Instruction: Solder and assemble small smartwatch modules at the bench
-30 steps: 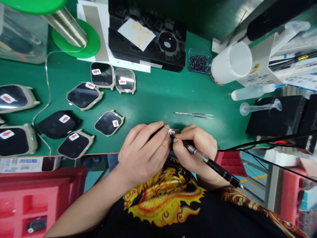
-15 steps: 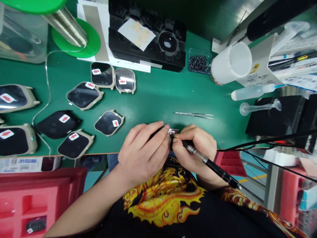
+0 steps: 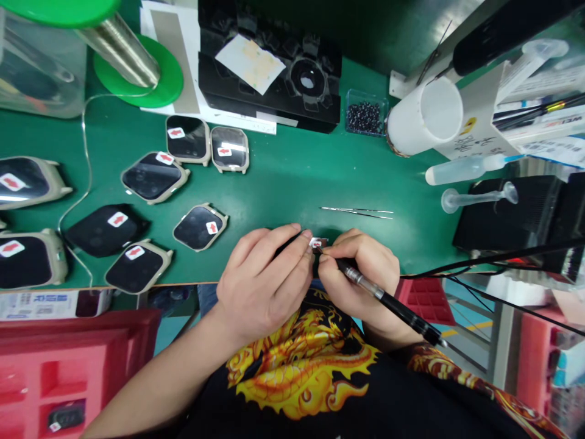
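Note:
My left hand (image 3: 265, 280) is curled around a small dark watch case (image 3: 315, 242) with a white tab bearing a red arrow, held at the near table edge; most of the case is hidden under the fingers. My right hand (image 3: 361, 274) pinches a black pen-like tool (image 3: 393, 308), its tip touching the case beside the tab. Both hands meet over the green mat (image 3: 292, 177).
Several beige-framed watch cases with arrow tabs (image 3: 201, 225) lie to the left. Tweezers (image 3: 359, 211) lie just beyond my hands. A black tray (image 3: 269, 67), a box of small dark parts (image 3: 365, 114), a white cup (image 3: 425, 116) and a solder spool (image 3: 132, 61) stand behind. A red tray (image 3: 59, 372) sits below left.

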Action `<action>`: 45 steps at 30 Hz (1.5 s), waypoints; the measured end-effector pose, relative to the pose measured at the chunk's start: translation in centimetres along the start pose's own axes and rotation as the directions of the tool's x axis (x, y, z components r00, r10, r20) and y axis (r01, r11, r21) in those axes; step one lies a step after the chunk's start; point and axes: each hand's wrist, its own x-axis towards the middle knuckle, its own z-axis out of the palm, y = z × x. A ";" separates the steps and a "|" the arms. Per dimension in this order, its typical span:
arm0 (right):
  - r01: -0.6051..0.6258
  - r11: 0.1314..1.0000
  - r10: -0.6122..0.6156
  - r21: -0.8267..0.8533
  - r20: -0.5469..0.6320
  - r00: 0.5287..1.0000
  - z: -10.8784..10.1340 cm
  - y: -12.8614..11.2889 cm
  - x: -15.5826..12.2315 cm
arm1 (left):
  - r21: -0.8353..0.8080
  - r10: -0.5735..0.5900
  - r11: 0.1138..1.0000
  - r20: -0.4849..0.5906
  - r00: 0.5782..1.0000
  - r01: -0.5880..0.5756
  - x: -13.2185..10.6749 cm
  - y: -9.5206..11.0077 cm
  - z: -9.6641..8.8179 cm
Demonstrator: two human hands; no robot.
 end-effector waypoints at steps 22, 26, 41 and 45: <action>0.031 1.000 -0.031 0.001 -0.051 0.998 0.3 0.4 0.0 | -0.010 -0.011 1.000 0.012 1.000 0.011 0.0 0.0 0.0; 0.014 1.000 -0.015 -0.011 -0.056 0.998 0.3 0.3 -0.1 | -0.010 -0.017 1.000 0.003 1.000 0.017 -0.1 0.1 0.0; 0.034 0.999 -0.033 0.025 -0.037 0.999 0.3 0.5 0.1 | -0.008 -0.009 1.000 0.006 1.000 0.009 -0.1 0.0 0.0; 0.015 0.999 -0.014 0.041 -0.041 0.999 0.2 0.2 0.1 | -0.005 -0.008 1.000 0.003 1.000 0.008 0.0 0.0 0.0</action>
